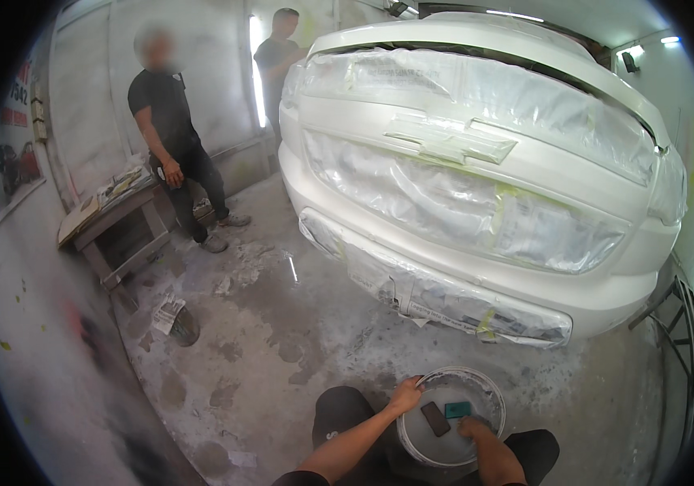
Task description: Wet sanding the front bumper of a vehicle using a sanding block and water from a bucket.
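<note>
Left hand [406, 395] clutched a bucket [449, 370], which tugging might have tipped; right hand [472, 427] met a green block [457, 410], grip unclear.

Bucket [474, 379] before car [543, 174] — table [153, 217] further left.

Pale walls [92, 89], a tall strip light [258, 77] and a bench [112, 214] edge the stained floor [262, 324].

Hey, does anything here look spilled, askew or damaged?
The floor left of the bucket is blotched with white residue and dark patches, possibly spills. On the white car, the lowest masking sheet looks crumpled, with a ragged lower edge, unlike a neat covering.
</note>
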Tool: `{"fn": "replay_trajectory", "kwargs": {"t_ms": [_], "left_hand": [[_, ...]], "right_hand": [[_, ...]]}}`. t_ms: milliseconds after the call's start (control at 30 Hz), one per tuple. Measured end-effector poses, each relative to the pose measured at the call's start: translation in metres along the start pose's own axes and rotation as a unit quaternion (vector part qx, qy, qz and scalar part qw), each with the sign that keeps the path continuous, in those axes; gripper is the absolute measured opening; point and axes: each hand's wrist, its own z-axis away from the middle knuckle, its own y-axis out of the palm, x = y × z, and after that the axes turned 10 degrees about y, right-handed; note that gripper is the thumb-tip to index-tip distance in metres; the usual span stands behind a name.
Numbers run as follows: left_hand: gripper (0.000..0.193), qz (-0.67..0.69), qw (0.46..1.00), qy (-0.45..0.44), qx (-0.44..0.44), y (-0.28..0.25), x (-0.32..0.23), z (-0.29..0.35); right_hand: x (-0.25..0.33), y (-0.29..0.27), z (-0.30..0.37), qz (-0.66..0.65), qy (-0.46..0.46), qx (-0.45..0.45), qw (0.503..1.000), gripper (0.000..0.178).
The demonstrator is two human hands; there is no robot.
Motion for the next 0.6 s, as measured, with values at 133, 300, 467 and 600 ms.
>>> {"fn": "replay_trajectory", "kwargs": {"t_ms": [133, 300, 467, 600], "left_hand": [[0.033, 0.005, 1.0, -0.014, 0.005, -0.002, -0.005, 0.0], [0.034, 0.017, 0.998, -0.065, -0.002, -0.012, 0.005, 0.01], [0.035, 0.06, 0.995, -0.075, 0.001, 0.001, -0.012, 0.006], [0.036, 0.005, 0.993, -0.1, -0.067, 0.017, -0.005, 0.042]], "right_hand": [[-0.007, 0.001, -0.008, -0.028, 0.025, 0.017, 0.999, 0.039], [0.018, -0.035, 0.006, 0.06, -0.051, 0.069, 0.995, 0.03], [-0.018, -0.031, -0.02, 0.122, -0.126, 0.013, 0.985, 0.027], [-0.019, -0.021, -0.035, 0.128, -0.173, -0.028, 0.976, 0.03]]}}
